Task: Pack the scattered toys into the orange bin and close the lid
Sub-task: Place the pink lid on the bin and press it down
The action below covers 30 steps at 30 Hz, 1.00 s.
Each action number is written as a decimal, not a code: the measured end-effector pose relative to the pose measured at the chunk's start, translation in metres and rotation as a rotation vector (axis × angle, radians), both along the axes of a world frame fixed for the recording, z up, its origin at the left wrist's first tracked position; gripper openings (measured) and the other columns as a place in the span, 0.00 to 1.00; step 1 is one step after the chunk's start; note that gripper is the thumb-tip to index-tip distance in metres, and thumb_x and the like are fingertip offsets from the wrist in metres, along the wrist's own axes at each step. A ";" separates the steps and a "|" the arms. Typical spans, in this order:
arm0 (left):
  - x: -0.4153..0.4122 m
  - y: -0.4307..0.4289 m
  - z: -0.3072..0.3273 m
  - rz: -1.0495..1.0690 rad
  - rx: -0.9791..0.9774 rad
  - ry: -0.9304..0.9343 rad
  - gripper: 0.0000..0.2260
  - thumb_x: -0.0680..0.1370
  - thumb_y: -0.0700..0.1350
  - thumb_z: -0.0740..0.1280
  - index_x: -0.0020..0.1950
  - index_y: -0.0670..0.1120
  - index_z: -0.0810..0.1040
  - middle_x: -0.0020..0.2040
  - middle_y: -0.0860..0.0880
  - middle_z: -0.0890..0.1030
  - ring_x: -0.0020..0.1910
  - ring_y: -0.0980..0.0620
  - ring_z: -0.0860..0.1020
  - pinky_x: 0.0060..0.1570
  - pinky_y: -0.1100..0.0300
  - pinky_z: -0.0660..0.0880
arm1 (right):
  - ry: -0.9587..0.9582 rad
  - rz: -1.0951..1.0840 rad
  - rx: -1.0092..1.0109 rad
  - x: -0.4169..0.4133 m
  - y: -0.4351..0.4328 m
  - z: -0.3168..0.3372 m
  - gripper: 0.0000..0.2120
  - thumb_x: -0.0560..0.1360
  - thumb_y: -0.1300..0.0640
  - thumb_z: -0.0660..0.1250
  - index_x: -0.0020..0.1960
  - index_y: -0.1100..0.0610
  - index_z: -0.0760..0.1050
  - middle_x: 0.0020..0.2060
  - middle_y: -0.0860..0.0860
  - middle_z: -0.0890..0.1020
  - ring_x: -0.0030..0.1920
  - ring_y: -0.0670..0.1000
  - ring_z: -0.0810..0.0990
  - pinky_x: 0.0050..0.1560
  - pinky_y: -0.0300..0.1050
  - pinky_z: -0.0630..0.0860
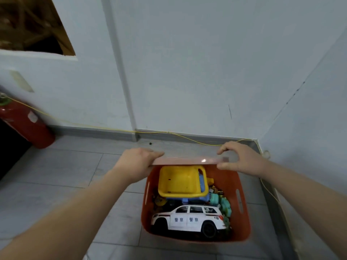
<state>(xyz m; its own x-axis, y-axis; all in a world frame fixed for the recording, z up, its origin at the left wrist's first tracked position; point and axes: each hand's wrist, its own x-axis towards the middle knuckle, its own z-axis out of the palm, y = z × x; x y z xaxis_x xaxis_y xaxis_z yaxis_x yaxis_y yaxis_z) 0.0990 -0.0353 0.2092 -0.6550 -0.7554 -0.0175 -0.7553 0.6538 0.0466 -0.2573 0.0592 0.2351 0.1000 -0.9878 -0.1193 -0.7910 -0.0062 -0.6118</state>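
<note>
The orange bin stands on the grey tiled floor near a wall corner. Inside it lie a white toy police car, a yellow toy tub, a blue piece and several small green and yellow toys. A pale pink lid is held edge-on over the bin's far rim. My left hand grips the lid's left end. My right hand pinches its right end between thumb and fingers.
A red fire extinguisher leans at the far left. A thin yellow cable runs along the skirting and down the right wall. White walls close in behind and to the right of the bin.
</note>
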 end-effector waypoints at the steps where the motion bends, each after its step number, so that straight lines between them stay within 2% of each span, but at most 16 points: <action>1: -0.005 0.004 0.000 -0.024 0.007 -0.022 0.23 0.79 0.54 0.61 0.75 0.64 0.65 0.67 0.58 0.77 0.62 0.50 0.78 0.49 0.54 0.77 | -0.031 0.013 0.037 0.001 0.005 0.002 0.15 0.68 0.37 0.72 0.51 0.43 0.79 0.51 0.38 0.81 0.56 0.38 0.77 0.58 0.36 0.71; 3: -0.014 0.011 -0.003 -0.052 0.081 -0.022 0.24 0.78 0.52 0.61 0.74 0.64 0.66 0.69 0.59 0.75 0.65 0.51 0.76 0.53 0.53 0.78 | -0.110 -0.002 0.070 0.003 0.010 -0.002 0.17 0.72 0.34 0.60 0.50 0.41 0.80 0.51 0.38 0.83 0.56 0.39 0.78 0.60 0.40 0.72; 5: -0.020 0.017 -0.010 -0.117 0.175 -0.011 0.25 0.76 0.50 0.61 0.74 0.63 0.67 0.73 0.57 0.72 0.69 0.52 0.73 0.61 0.50 0.74 | -0.066 -0.050 0.077 0.004 0.008 -0.011 0.22 0.74 0.33 0.56 0.50 0.45 0.82 0.50 0.42 0.84 0.55 0.43 0.80 0.61 0.49 0.73; 7: -0.027 0.022 -0.016 -0.204 0.246 -0.013 0.25 0.77 0.48 0.61 0.74 0.61 0.68 0.75 0.55 0.69 0.72 0.52 0.69 0.69 0.53 0.67 | 0.079 -0.087 0.102 0.002 0.004 -0.021 0.22 0.77 0.34 0.59 0.54 0.48 0.82 0.54 0.47 0.84 0.57 0.48 0.79 0.62 0.53 0.73; 9: -0.030 0.027 -0.021 -0.236 0.276 -0.016 0.26 0.78 0.47 0.62 0.76 0.60 0.66 0.77 0.52 0.67 0.75 0.54 0.65 0.72 0.59 0.59 | 0.205 -0.082 0.183 0.000 0.002 -0.036 0.19 0.78 0.37 0.64 0.61 0.49 0.79 0.62 0.50 0.79 0.63 0.51 0.76 0.66 0.50 0.70; 12: -0.031 0.034 -0.024 -0.234 0.281 -0.041 0.27 0.79 0.48 0.63 0.77 0.62 0.63 0.79 0.52 0.62 0.77 0.53 0.61 0.75 0.58 0.50 | 0.255 -0.060 0.306 -0.002 0.008 -0.056 0.30 0.75 0.36 0.67 0.72 0.49 0.70 0.72 0.53 0.70 0.71 0.54 0.69 0.70 0.47 0.65; 13: -0.031 0.037 -0.025 -0.238 0.284 -0.078 0.29 0.78 0.48 0.64 0.78 0.62 0.60 0.79 0.52 0.60 0.77 0.52 0.61 0.75 0.54 0.52 | 0.257 -0.059 0.319 -0.001 0.011 -0.061 0.33 0.75 0.35 0.66 0.75 0.49 0.67 0.75 0.54 0.66 0.74 0.55 0.65 0.73 0.48 0.62; 15: -0.029 0.041 -0.031 -0.256 0.267 -0.176 0.35 0.75 0.51 0.66 0.79 0.65 0.53 0.80 0.52 0.56 0.76 0.49 0.59 0.72 0.46 0.64 | 0.310 -0.027 0.298 0.001 0.017 -0.071 0.38 0.75 0.33 0.65 0.79 0.48 0.60 0.78 0.55 0.60 0.78 0.56 0.55 0.78 0.50 0.52; 17: -0.028 0.046 -0.039 -0.254 0.256 -0.247 0.41 0.74 0.59 0.66 0.78 0.67 0.42 0.80 0.52 0.51 0.76 0.48 0.56 0.69 0.43 0.66 | 0.362 0.005 0.276 0.002 0.025 -0.080 0.43 0.73 0.31 0.65 0.80 0.48 0.55 0.79 0.55 0.56 0.80 0.57 0.48 0.79 0.51 0.46; 18: -0.027 0.047 -0.043 -0.239 0.261 -0.250 0.42 0.73 0.65 0.64 0.77 0.67 0.38 0.80 0.52 0.49 0.76 0.48 0.55 0.69 0.42 0.64 | 0.385 0.017 0.276 0.002 0.029 -0.086 0.46 0.71 0.27 0.64 0.81 0.47 0.52 0.80 0.55 0.53 0.80 0.57 0.45 0.79 0.55 0.47; 20: -0.027 0.049 -0.049 -0.194 0.239 -0.211 0.40 0.73 0.73 0.56 0.77 0.67 0.37 0.80 0.52 0.48 0.76 0.48 0.55 0.71 0.43 0.61 | 0.428 0.021 0.276 0.003 0.038 -0.094 0.52 0.65 0.21 0.58 0.80 0.44 0.48 0.80 0.52 0.48 0.80 0.56 0.41 0.76 0.65 0.54; 22: -0.028 0.045 -0.058 -0.099 0.171 -0.165 0.38 0.73 0.77 0.50 0.79 0.65 0.42 0.80 0.51 0.50 0.77 0.46 0.54 0.72 0.43 0.59 | 0.461 0.001 0.260 0.003 0.042 -0.096 0.52 0.62 0.19 0.57 0.79 0.41 0.48 0.79 0.49 0.48 0.79 0.55 0.42 0.72 0.72 0.57; 24: -0.028 0.037 -0.067 0.058 0.195 -0.128 0.38 0.72 0.77 0.50 0.79 0.64 0.45 0.81 0.49 0.49 0.79 0.45 0.49 0.73 0.40 0.55 | 0.483 -0.001 0.247 0.003 0.040 -0.091 0.51 0.61 0.20 0.59 0.78 0.40 0.51 0.78 0.48 0.51 0.78 0.54 0.45 0.71 0.75 0.54; 27: -0.026 0.031 -0.078 0.142 0.280 -0.208 0.40 0.71 0.76 0.52 0.79 0.64 0.41 0.81 0.47 0.42 0.80 0.42 0.44 0.73 0.37 0.53 | 0.530 0.035 0.190 0.006 0.032 -0.080 0.48 0.61 0.19 0.59 0.74 0.41 0.58 0.75 0.49 0.57 0.78 0.54 0.45 0.72 0.76 0.48; 30: -0.030 0.030 -0.080 0.132 0.257 -0.234 0.41 0.71 0.76 0.51 0.78 0.64 0.39 0.81 0.46 0.41 0.79 0.41 0.45 0.73 0.37 0.55 | 0.559 0.061 0.089 0.017 0.017 -0.076 0.46 0.64 0.19 0.56 0.74 0.44 0.61 0.77 0.51 0.55 0.79 0.55 0.46 0.73 0.74 0.45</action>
